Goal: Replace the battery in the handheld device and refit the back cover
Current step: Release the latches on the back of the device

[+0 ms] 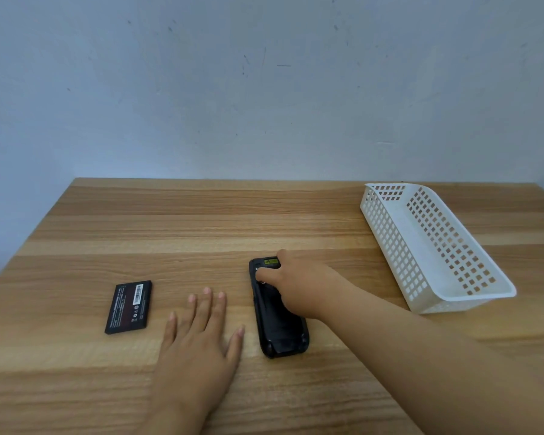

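A black handheld device lies face down on the wooden table, its long side pointing away from me, a yellow-green label at its far end. My right hand rests on the device's upper half, fingers curled around its far end and the thumb pressing on the back. My left hand lies flat on the table just left of the device, fingers spread, holding nothing. A loose black battery with white print and a barcode lies flat further left, apart from both hands.
A white perforated plastic basket stands at the right, angled from the table's back edge toward me, and looks empty. A pale wall rises behind the table's far edge.
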Tool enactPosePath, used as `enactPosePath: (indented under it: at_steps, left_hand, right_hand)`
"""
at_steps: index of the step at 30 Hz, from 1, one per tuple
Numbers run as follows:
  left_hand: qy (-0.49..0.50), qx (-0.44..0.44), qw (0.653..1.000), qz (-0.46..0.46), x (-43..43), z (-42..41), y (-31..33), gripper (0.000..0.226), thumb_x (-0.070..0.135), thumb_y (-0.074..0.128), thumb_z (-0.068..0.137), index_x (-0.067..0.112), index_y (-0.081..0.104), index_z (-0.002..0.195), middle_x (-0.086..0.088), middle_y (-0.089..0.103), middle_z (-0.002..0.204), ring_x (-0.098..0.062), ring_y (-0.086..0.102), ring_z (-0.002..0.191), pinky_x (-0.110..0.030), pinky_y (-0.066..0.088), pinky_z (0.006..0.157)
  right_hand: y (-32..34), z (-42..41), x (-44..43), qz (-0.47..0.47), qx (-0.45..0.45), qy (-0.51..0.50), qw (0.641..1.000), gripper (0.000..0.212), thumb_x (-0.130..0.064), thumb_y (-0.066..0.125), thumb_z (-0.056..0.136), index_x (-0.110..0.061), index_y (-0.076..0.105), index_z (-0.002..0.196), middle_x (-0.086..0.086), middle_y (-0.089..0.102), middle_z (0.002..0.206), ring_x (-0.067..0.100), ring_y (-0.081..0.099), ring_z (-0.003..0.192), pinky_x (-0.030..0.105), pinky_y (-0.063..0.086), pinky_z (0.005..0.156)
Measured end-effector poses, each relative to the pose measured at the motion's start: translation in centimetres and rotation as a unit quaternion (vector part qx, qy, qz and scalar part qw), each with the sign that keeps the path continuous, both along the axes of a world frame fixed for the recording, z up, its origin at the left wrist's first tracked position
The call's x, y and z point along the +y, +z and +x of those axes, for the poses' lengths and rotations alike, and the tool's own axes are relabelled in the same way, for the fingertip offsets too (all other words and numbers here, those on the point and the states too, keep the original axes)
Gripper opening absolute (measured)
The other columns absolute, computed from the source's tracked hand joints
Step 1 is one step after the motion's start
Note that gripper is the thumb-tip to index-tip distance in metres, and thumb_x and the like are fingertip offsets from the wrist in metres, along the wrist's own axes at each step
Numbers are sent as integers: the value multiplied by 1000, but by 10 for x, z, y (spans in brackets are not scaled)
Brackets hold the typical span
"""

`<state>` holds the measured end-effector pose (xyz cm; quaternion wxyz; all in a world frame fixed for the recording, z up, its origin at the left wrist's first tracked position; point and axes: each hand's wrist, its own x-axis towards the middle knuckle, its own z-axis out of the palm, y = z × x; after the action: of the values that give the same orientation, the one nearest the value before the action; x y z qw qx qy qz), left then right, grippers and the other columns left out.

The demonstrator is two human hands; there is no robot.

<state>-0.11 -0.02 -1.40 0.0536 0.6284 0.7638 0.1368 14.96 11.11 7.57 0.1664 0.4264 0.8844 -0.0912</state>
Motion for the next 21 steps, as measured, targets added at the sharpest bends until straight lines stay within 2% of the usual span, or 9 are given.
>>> enactPosePath:
  at_steps: [3, 5, 7, 9, 13, 15, 18, 19, 21]
  left_hand:
    - [-3, -6, 1000, 1, -1, 0, 1, 71, 62, 4, 78, 30, 8, 142, 10, 2, 148, -7, -3, 134, -37, 3, 112]
    - [-5, -6, 1000, 1, -1, 0, 2, 72, 62, 1, 77, 30, 3, 142, 11, -4, 146, -6, -8, 132, -36, 1, 112]
    - [-6, -9, 1000, -2, -1, 0, 4, 73, 62, 0, 77, 31, 3, 142, 10, -2, 149, -5, -8, 133, -36, 0, 112]
    - [-6, -9, 1000, -7, -1, 1, 6, 73, 62, 0, 76, 30, 2, 142, 9, 0, 151, -7, -6, 135, -37, 0, 112]
    - [-5, -11, 1000, -2, 0, 2, 7, 76, 67, 3, 76, 30, 7, 142, 7, 6, 152, -12, 2, 138, -39, 4, 113]
    - [-22, -2, 1000, -4, 0, 2, 5, 77, 72, 3, 76, 32, 8, 142, 8, 6, 150, -13, 5, 138, -40, 4, 112]
    - [-63, 27, 998, -17, -1, 0, 3, 81, 78, 11, 76, 31, 22, 140, 6, 24, 147, -16, 21, 134, -41, 7, 107]
    - [-75, 36, 996, -22, -1, 0, 3, 82, 79, 14, 75, 30, 25, 140, 6, 28, 146, -17, 25, 133, -42, 8, 105]
    - [-91, 48, 994, -33, -1, 0, 5, 85, 82, 18, 72, 30, 29, 138, 6, 33, 144, -17, 28, 131, -44, 11, 103]
  right_hand:
    - [1, -1, -7, 0, 4, -12, 1000, 39, -6, 41, 90, -23, 36, 124, 18, 37, 121, 23, 38, 63, 36, 45, 53]
    - [-1, 0, -9, 4, 12, -22, 1000, 39, -6, 41, 90, -22, 35, 125, 18, 36, 123, 24, 39, 67, 34, 41, 49]
    - [-3, 2, -9, 2, 40, -41, 998, 39, -7, 41, 89, -20, 35, 125, 16, 37, 123, 25, 43, 73, 36, 42, 54]
    - [-6, 6, -11, -20, 124, -112, 986, 36, -12, 43, 90, -15, 37, 125, 11, 42, 125, 25, 51, 81, 35, 44, 64]
    - [-19, 26, -36, -72, 326, -291, 897, 47, -33, 52, 90, -22, 38, 134, -6, 50, 131, 15, 52, 115, 25, 43, 86]
    - [-27, 34, -59, -106, 369, -318, 867, 51, -36, 57, 88, -26, 41, 134, -12, 53, 129, 9, 51, 118, 21, 42, 88]
    - [-40, 38, -83, -117, 362, -275, 883, 73, -40, 62, 83, -23, 27, 144, -16, 39, 140, 4, 37, 132, 22, 32, 108]
    - [-42, 37, -85, -113, 348, -261, 893, 81, -43, 63, 82, -24, 19, 147, -15, 34, 142, 4, 33, 133, 18, 27, 109]
    - [-40, 37, -79, -111, 313, -249, 910, 92, -50, 65, 78, -29, 9, 148, -9, 33, 138, 6, 34, 129, 17, 29, 104]
